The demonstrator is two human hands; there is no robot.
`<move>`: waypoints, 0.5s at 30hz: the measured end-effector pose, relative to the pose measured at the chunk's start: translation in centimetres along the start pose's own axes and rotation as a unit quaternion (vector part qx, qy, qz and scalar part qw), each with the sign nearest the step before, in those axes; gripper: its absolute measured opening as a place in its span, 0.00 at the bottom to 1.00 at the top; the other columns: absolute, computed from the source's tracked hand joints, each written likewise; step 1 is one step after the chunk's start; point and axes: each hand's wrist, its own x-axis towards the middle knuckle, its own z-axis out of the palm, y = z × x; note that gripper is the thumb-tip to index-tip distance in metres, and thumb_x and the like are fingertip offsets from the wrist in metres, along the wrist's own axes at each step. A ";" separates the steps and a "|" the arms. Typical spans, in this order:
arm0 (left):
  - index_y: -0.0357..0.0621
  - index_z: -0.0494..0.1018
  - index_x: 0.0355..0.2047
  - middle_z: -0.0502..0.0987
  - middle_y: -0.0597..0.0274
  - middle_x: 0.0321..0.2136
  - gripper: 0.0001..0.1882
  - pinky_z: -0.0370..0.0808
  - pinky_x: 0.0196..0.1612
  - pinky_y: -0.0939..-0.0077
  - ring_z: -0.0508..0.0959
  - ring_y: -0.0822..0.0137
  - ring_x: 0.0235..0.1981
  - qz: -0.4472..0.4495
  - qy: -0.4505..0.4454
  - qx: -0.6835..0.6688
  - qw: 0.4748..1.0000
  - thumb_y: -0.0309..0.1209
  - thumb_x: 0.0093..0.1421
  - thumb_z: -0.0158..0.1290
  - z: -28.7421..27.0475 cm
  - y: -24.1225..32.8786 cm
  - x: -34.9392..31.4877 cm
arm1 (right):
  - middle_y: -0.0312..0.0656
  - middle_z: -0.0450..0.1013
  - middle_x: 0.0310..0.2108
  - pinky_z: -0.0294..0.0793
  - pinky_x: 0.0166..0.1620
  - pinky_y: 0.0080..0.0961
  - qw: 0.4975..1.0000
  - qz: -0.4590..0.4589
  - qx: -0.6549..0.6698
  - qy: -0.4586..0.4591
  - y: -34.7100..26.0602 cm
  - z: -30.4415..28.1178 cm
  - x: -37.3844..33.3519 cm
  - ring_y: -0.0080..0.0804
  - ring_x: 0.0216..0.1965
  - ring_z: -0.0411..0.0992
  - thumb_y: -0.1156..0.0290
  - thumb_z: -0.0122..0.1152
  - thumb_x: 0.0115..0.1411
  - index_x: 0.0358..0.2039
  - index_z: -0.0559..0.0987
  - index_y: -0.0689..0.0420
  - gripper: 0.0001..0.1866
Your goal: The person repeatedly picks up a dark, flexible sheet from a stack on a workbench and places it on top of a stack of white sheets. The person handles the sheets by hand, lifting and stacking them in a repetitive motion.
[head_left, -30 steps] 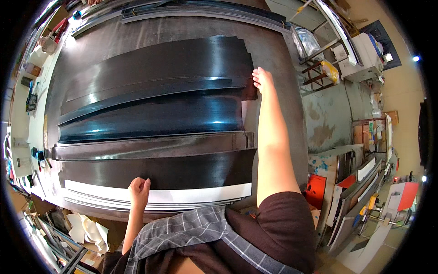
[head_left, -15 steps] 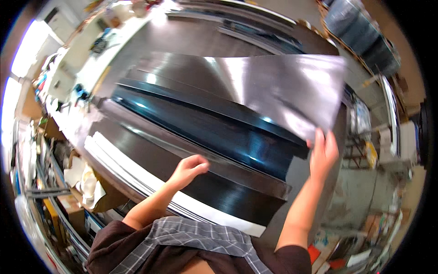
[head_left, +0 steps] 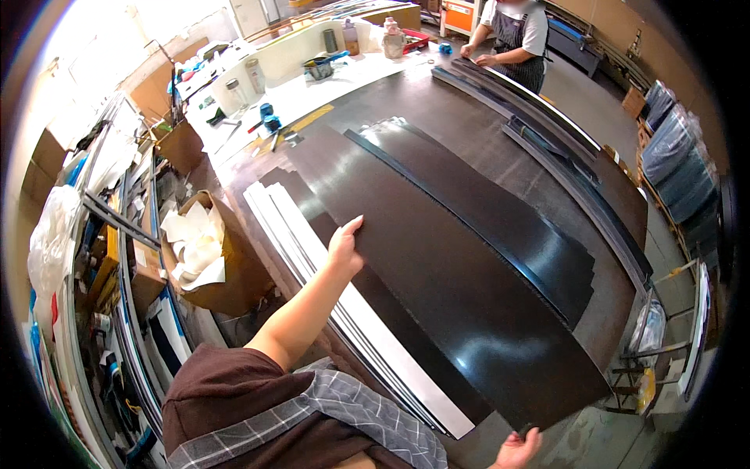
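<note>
A long, glossy dark sheet [head_left: 437, 289] lies slantwise in front of me, over other dark sheets. Its near edge is in my left hand [head_left: 345, 248], which grips it about midway with the thumb on top and the other fingers mostly hidden. At the near right corner, my right hand [head_left: 519, 450] pinches the sheet between thumb and fingers, partly cut off by the picture's lower edge. Beyond it is a stack of dark sheets [head_left: 500, 227] with stepped ends. White strips [head_left: 375, 336] lie side by side along the table's near edge.
A co-worker [head_left: 512, 43] stands at the table's far side, hands on long dark profiles [head_left: 562, 168]. White counter [head_left: 293, 102] with tools and jars at the back left; cardboard box [head_left: 226, 273] of white paper scraps at left. Metal stand [head_left: 664, 352] at right.
The raised sheet in my right hand has come down towards me and lies flatter. My left hand, empty before, now grips its near edge. The view has shifted, bringing a co-worker into sight.
</note>
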 end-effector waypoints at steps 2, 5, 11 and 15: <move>0.37 0.71 0.43 0.77 0.54 0.39 0.13 0.76 0.46 0.62 0.78 0.59 0.40 0.046 0.068 0.028 0.996 0.29 0.59 0.52 -4.7 0.8 -0.9 | 0.45 0.70 0.33 0.73 0.32 0.32 0.991 0.070 -0.116 -0.012 2.5 -1.8 -1.1 0.38 0.33 0.70 0.66 0.63 0.56 0.35 0.73 0.62 0.13; 0.32 0.68 0.46 0.76 0.53 0.38 0.15 0.76 0.44 0.64 0.77 0.59 0.39 0.099 0.168 0.167 0.966 0.24 0.58 0.50 -9.6 1.1 -2.7 | 0.40 0.75 0.38 0.77 0.26 0.25 0.976 0.164 -0.129 -0.065 8.1 -6.5 -1.6 0.28 0.33 0.74 0.73 0.57 0.59 0.44 0.75 0.58 0.12; 0.31 0.51 0.63 0.58 0.38 0.59 0.47 0.54 0.64 0.60 0.55 0.49 0.63 0.244 0.233 0.626 0.703 0.35 0.47 0.61 -13.9 0.9 -4.8 | 0.39 0.72 0.19 0.69 0.16 0.20 0.887 0.176 -0.409 -0.119 10.6 -7.3 -1.1 0.27 0.16 0.72 0.65 0.59 0.61 0.24 0.67 0.56 0.14; 0.51 0.57 0.64 0.50 0.47 0.66 0.38 0.46 0.66 0.50 0.47 0.47 0.67 0.257 -0.051 0.827 0.497 0.42 0.54 0.58 -13.3 -2.4 -7.9 | 0.50 0.77 0.26 0.72 0.32 0.40 0.632 0.033 -0.773 -0.028 9.9 -6.3 -1.3 0.44 0.27 0.76 0.51 0.61 0.56 0.22 0.75 0.61 0.23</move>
